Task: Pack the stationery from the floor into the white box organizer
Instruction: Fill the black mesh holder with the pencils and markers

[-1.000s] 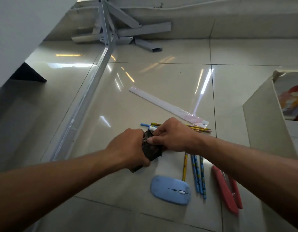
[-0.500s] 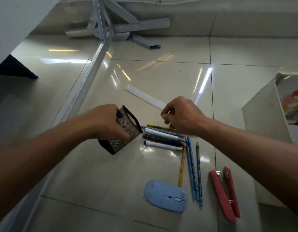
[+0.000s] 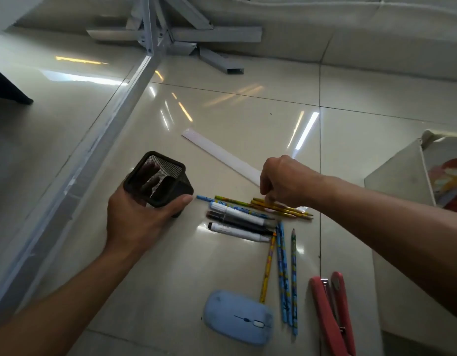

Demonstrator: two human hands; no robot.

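My left hand (image 3: pixel 135 222) grips the mesh cup (image 3: pixel 158 179). My right hand (image 3: pixel 286 183) curls its fingers (image 3: pixel 269 198) on the yellow pencils (image 3: pixel 294 211); I cannot tell if they hold. The pencils could roll away.

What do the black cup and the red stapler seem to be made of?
Black cup: probably metal wire mesh, matte; its wall is a see-through fine grid. Red stapler: apparently smooth plastic shell, with a shiny metal part between its arms.

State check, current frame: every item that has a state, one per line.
Black mesh pen holder: empty, tilted, off the floor.
Left hand: grips the pen holder.
Right hand: fingers curled onto yellow pencils; grip unclear.
Red stapler: hinged open, on floor.
Three white and black markers: capped, lying flat.
White box organizer: top open.
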